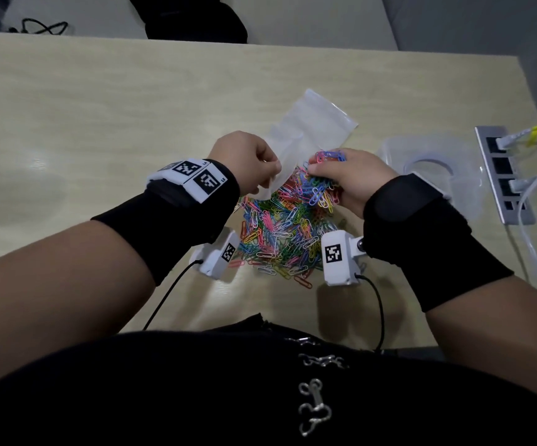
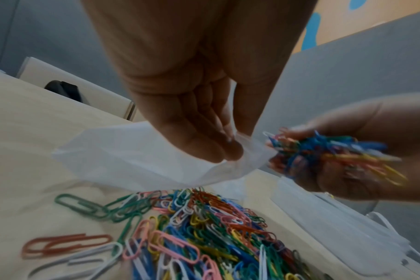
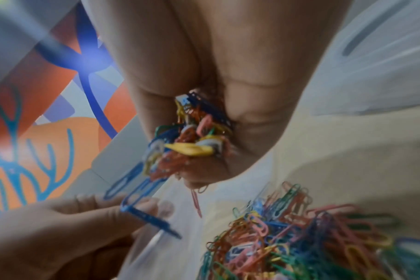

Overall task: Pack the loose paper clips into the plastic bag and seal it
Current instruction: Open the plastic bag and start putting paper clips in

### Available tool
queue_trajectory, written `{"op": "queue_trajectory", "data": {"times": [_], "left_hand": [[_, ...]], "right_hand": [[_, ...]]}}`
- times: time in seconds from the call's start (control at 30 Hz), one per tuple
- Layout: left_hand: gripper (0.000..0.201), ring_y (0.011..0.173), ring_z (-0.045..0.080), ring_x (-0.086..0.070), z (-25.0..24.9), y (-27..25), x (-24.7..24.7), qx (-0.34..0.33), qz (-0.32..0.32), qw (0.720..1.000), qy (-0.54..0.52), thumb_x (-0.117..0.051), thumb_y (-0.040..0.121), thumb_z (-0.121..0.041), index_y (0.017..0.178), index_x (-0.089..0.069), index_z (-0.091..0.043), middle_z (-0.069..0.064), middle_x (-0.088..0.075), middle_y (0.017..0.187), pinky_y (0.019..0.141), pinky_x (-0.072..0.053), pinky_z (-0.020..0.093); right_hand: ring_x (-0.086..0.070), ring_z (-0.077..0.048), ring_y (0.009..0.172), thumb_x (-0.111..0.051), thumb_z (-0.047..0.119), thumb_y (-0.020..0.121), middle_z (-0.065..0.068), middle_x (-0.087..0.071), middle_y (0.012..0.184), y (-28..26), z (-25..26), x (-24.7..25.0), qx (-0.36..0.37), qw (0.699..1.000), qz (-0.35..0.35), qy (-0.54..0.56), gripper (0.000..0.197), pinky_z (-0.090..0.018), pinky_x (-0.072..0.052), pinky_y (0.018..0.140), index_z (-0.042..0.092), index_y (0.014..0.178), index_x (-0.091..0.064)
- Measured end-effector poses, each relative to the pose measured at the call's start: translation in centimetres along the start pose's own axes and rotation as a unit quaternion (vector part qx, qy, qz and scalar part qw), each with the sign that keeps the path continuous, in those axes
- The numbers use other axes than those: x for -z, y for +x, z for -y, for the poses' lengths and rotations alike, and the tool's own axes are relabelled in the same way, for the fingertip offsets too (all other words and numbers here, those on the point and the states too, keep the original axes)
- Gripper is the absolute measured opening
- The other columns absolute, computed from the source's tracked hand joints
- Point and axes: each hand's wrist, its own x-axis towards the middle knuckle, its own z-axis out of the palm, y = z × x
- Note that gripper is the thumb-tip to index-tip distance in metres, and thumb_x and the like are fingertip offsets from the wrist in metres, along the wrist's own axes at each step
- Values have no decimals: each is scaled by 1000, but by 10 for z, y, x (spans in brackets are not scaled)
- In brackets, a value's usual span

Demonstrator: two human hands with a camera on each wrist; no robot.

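Observation:
A pile of coloured paper clips (image 1: 280, 239) lies on the light wooden table (image 1: 99, 123), also seen in the left wrist view as the same pile (image 2: 204, 236). My left hand (image 1: 247, 162) pinches the near edge of the clear plastic bag (image 1: 312, 120) and holds it lifted above the pile; the bag's edge (image 2: 156, 161) shows between its fingertips. My right hand (image 1: 350, 178) grips a handful of clips (image 3: 192, 140), held just right of the bag's opening. A few blue clips dangle from the handful toward the left hand.
A clear plastic lid or tray (image 1: 431, 165) lies to the right of the pile. Farther right a metal socket strip (image 1: 505, 175) is set in the table with white cables plugged in. A black object (image 1: 196, 24) sits beyond the far edge.

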Motion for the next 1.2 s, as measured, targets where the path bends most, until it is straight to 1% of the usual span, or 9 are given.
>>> {"op": "queue_trajectory", "data": {"times": [0.17, 0.3, 0.53, 0.63, 0.73, 0.87, 0.93, 1.03, 1.2], "left_hand": [[11, 64, 18, -72, -5, -4, -4, -18, 23, 999, 28, -63, 88, -22, 87, -73, -16, 1, -74, 73, 72, -61, 36], [11, 62, 14, -71, -5, -7, -3, -26, 28, 998, 44, -62, 88, -22, 88, -72, -18, 1, -75, 75, 71, -61, 31], [13, 66, 20, -72, -9, -10, -6, -38, 37, 998, 44, -61, 88, -24, 86, -71, -16, 0, -74, 73, 72, -61, 35], [16, 68, 21, -73, -10, -11, -7, -40, 38, 997, 55, -59, 90, -28, 88, -70, -17, 1, -74, 75, 72, -59, 32], [16, 70, 22, -73, -10, -12, -6, -35, 32, 997, 59, -58, 91, -27, 89, -70, -16, 0, -74, 75, 73, -58, 30], [17, 69, 22, -73, -8, -10, -7, -24, 26, 998, 49, -58, 91, -24, 85, -71, -14, -1, -72, 71, 76, -59, 31], [15, 69, 23, -73, -7, -9, -8, -21, 21, 999, 45, -59, 90, -22, 85, -71, -14, -1, -72, 70, 75, -59, 30], [12, 65, 21, -71, -8, -9, -8, -25, 17, 998, 52, -60, 89, -21, 87, -70, -15, -5, -68, 66, 69, -55, 24], [15, 54, 6, -66, -6, -9, -11, -54, 16, 997, 54, -59, 90, -27, 88, -69, -17, -9, -65, 61, 59, -46, 10]], "right_hand": [[-67, -19, 62, -63, -1, 86, -9, -66, 75, -5, 6, -11, -12, 998, 35, 53, 7, -28, -60, 57, 6, 84, -62], [-69, -18, 63, -62, -2, 86, -10, -69, 77, -2, 2, -12, -26, 995, 40, 83, 6, -27, -60, 60, 3, 87, -65], [-66, -29, 81, -65, 0, 85, -18, -65, 87, 5, 0, -22, -75, 994, 9, 85, 10, -48, -53, 94, -4, 93, -62], [-67, -32, 94, -66, -1, 84, -21, -65, 97, 3, 4, -24, -77, 993, 27, 81, 8, -42, -58, 87, -6, 90, -64], [-63, -24, 81, -57, -4, 89, -16, -62, 96, 1, 7, -24, -78, 990, 60, 98, 8, -25, -60, 58, -8, 95, -62], [-62, -31, 85, -51, -15, 85, -23, -57, 109, 4, 6, -22, -82, 988, 57, 117, 12, -34, -58, 70, -11, 91, -60], [-60, -27, 79, -47, -17, 85, -17, -55, 88, 6, 4, -21, -68, 994, 65, 51, 24, -33, -56, 73, 2, 72, -54], [-58, -17, 76, -51, -11, 84, -7, -56, 86, 7, 5, -19, -43, 987, 96, -118, 27, -28, -53, 73, 14, 78, -52], [-51, -11, 65, -60, 13, 84, 7, -52, 70, 9, 8, -20, 13, 925, 34, -379, 16, -23, -46, 67, 23, 75, -54]]}}
